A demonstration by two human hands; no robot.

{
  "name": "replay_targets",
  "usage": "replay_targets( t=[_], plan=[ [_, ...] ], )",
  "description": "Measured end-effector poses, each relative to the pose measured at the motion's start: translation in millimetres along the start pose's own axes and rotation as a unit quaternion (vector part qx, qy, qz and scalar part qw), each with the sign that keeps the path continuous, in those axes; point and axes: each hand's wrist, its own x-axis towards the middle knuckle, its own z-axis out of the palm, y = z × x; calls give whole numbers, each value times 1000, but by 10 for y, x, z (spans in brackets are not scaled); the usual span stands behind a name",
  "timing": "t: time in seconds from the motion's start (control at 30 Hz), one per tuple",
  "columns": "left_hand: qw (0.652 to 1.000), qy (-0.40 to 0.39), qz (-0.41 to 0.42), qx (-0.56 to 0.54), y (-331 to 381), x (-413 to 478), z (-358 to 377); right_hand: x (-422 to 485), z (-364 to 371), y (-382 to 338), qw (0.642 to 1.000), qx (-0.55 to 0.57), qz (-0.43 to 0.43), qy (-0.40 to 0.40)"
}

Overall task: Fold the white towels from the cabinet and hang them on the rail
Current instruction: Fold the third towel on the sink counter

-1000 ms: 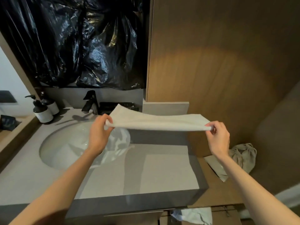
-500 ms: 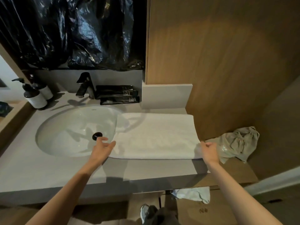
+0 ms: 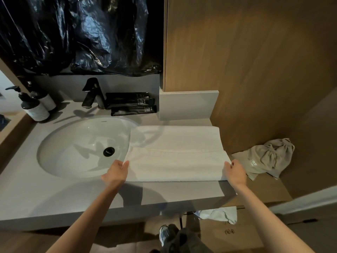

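In the head view, you had the white towel [image 3: 175, 156] laid flat on the bench [image 3: 54, 194], stretched between your two hands. Your left hand [image 3: 115, 172] pinched its near left corner, thumb on top and fingers curled under the edge. Your right hand [image 3: 235, 172] gripped the near right corner in much the same way. A near layer of the towel lay lapped over the part farther from you, with a fold line running straight across from one hand to the other. The end by your left hand hung slightly over the rim of the sink [image 3: 43, 143].

Beyond your left hand stood the tap [image 3: 92, 94] and two pump bottles [image 3: 34, 108]. A grey drawstring bag [image 3: 269, 157] sat just past your right hand, off the bench. No rail showed anywhere.

You looked to be midway through folding, with one lengthwise fold in place. The next move probably called for lifting both corners together and at the same height, so the edges met squarely, and for drawing the left end clear of the sink so it did not sag or pick up any damp.
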Motion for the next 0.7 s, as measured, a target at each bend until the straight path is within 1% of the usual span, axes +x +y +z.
replay_targets(
  t=[0.07, 0.13, 0.17, 0.23, 0.27, 0.3, 0.33, 0.4, 0.47, 0.5, 0.57, 0.6, 0.63, 0.7],
  plan=[
    [1000, 13, -2, 23, 24, -41, 3, -20, 1, -5, 1000, 14, -5, 9],
    [999, 32, 31, 16, 31, -98, -11, -73, -3, -38, 999, 22, -23, 28],
    [996, 57, 62, -4, 31, -129, -15, -94, -7, -50, 996, -11, -55, 62],
    [978, 138, 153, -31, 83, -193, -15, -152, -2, -109, 975, -103, -151, 129],
    [966, 160, 200, -31, 142, -220, 22, -202, 21, -182, 964, -112, -202, 131],
    [956, 153, 247, -29, 228, -259, 82, -278, 61, -294, 958, -99, -249, 104],
    [948, 124, 293, -16, 330, -315, 171, -363, 133, -409, 951, -89, -290, 60],
    [922, 74, 376, 59, 533, -406, 474, -530, 347, -651, 931, -124, -342, -29],
    [908, 18, 396, 134, 704, -472, 758, -606, 603, -839, 912, -187, -353, -93],
    [907, -9, 384, 173, 768, -498, 830, -623, 709, -903, 904, -220, -347, -116],
    [894, -24, 367, 256, 768, -476, 936, -616, 847, -932, 889, -272, -344, -133],
    [887, -22, 364, 283, 749, -472, 941, -598, 883, -905, 880, -293, -351, -127],
    [881, -17, 365, 301, 727, -469, 918, -577, 902, -865, 873, -307, -362, -117],
    [883, -16, 367, 292, 648, -438, 846, -523, 890, -774, 865, -313, -379, -96]
  ],
)
